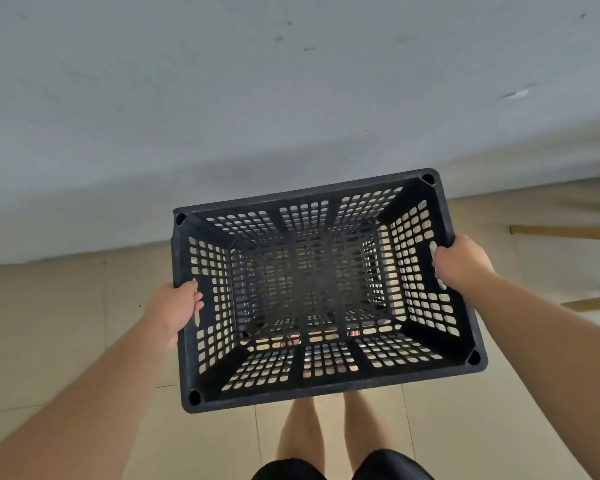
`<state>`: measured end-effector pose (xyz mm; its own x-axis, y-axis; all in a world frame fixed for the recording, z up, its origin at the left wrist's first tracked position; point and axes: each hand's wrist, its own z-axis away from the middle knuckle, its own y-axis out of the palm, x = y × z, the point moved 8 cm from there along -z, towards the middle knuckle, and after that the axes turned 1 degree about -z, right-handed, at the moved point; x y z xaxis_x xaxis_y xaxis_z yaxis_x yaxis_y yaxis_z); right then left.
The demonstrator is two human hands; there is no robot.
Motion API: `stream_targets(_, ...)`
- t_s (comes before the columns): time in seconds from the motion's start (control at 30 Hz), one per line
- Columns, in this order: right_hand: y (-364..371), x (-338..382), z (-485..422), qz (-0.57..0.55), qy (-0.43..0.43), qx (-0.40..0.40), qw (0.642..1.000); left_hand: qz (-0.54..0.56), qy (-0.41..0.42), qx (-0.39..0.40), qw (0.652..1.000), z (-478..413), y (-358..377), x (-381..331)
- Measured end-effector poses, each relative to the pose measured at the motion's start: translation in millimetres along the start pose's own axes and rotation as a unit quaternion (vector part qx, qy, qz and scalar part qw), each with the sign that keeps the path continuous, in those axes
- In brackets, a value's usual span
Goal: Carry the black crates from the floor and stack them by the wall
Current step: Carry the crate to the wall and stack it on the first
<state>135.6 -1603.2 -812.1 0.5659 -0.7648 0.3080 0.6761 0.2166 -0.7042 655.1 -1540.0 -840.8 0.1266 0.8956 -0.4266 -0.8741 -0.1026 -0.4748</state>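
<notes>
At the bottom edge, black shorts (388, 467) and bare legs (302, 434) are cut off by the frame. The feet show only as blurred patches through the crate's mesh.

Both bare forearms reach forward to a black perforated plastic crate (326, 393). It is held open side up and clear of the floor, slightly skewed, its far rim towards the wall. The left hand (175, 308) grips the handle slot in the left end wall, fingers curled through the opening with their tips just showing inside. The right hand (459, 263) grips the handle slot in the right end wall in the same way, most of its fingers hidden behind the rim.

Pale floor shows through the crate's grid bottom and sides. The floor (49, 323) is beige tile with thin joints. Beyond it stands a grey-white painted wall (257, 81) with small dark scuffs and one chipped spot. On the right, light wooden legs (565, 232) are cut off by the edge, so what they belong to cannot be told.
</notes>
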Motion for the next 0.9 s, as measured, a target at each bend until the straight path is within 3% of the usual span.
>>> stream_targets(0.43,70.1,-10.7,-82.6,0.002,0.026,0.006,1.0,-0.031,-0.004,-0.028,0.999,-87.4,49.9,9.9)
stream_targets(0.67,75.5,-12.6,-86.9,0.003,0.03,0.009,0.999,-0.043,-0.045,-0.01,0.998,-88.3,64.7,17.2)
stream_targets(0.9,73.6,-18.0,-90.5,0.008,0.056,0.035,0.998,-0.093,-0.026,-0.032,0.995,-91.4,55.9,15.6)
